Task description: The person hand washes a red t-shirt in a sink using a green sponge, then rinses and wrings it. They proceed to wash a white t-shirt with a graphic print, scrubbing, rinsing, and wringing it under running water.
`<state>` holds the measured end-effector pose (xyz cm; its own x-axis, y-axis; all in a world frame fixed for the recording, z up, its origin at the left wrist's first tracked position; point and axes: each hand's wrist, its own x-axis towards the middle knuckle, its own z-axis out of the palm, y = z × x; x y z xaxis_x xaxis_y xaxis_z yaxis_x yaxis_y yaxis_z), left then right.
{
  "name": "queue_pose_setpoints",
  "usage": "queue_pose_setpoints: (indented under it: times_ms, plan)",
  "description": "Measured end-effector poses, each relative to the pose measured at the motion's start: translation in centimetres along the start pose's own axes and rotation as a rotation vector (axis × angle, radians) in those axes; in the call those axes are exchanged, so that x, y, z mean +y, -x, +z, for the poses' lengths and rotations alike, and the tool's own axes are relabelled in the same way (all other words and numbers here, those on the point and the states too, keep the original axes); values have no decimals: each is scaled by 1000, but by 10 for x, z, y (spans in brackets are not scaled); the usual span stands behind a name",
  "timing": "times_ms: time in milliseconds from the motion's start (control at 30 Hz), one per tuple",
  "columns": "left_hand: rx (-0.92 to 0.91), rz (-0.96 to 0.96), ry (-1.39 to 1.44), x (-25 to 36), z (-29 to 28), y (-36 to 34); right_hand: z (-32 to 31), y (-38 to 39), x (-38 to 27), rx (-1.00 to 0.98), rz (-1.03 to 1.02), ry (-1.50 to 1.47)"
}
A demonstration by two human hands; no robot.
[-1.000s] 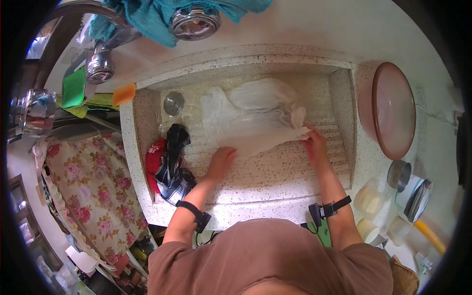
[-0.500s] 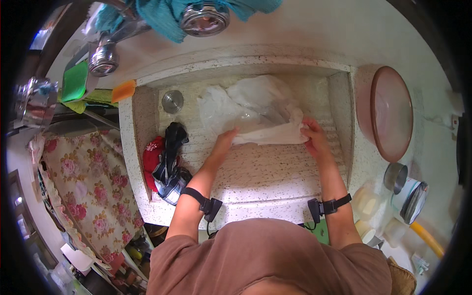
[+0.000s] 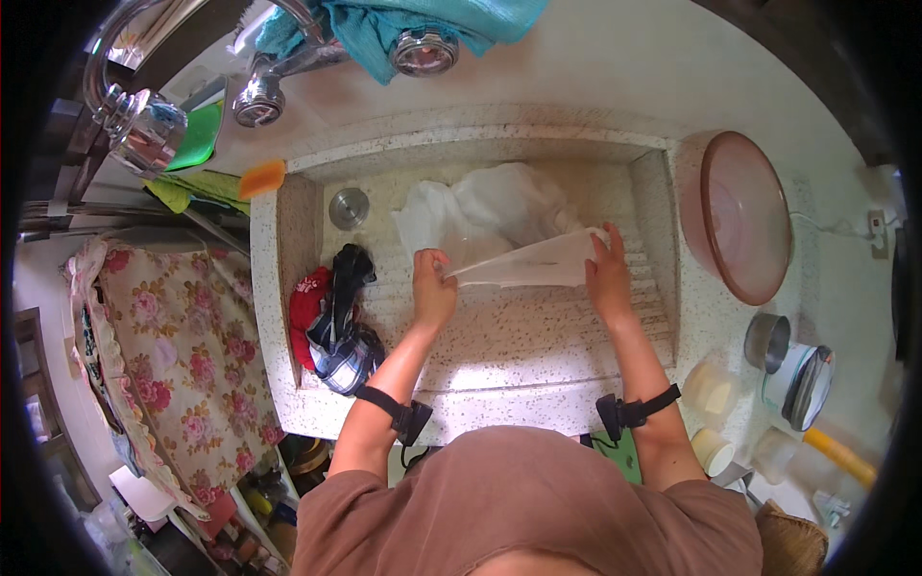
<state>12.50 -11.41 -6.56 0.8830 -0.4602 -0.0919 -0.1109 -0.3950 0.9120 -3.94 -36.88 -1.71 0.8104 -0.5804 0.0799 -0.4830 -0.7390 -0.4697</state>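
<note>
A wet, thin white cloth (image 3: 514, 202) lies bunched on the ridged floor of a speckled stone sink (image 3: 538, 336). Its near edge is drawn out as a straight, taut strip between my two hands. My left hand (image 3: 434, 293) pinches the left end of that strip between thumb and fingers. At the right end, my right hand (image 3: 607, 278) grips the edge, with its fingertips bent over the fabric. Left of my left forearm, a small heap of red, black and plaid clothes (image 3: 334, 331) rests against the sink's side wall.
A round metal drain piece (image 3: 349, 208) sits at the sink's far left. Beyond the back rim are a chrome tap (image 3: 288, 69) and a teal towel (image 3: 432, 21); an orange sponge (image 3: 261, 179) lies at the corner. To the right stand a large pinkish basin (image 3: 749, 216) and a metal cup (image 3: 766, 343).
The cloth's near edge has gone from loose folds to a stretched strip, and both hands have lifted slightly with it. The whole view has shifted a little.
</note>
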Motion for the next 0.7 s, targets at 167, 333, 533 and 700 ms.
queue_pose_setpoints:
  times_ms: [167, 333, 533, 700]
  plan:
    - [-452, 438, -483, -3, -21, 35, 16, 40, 13, -508, 318, 129]
    - [-513, 311, -895, 42, -51, 3, -8, 18, 4, -366, 105, 235]
    - [257, 960, -592, 197, -133, -75, -163, -102, -70, 412, -505, 48]
    - [431, 1181, -360, 325, -173, -37, -268, -106, -146, 667, -562, -199]
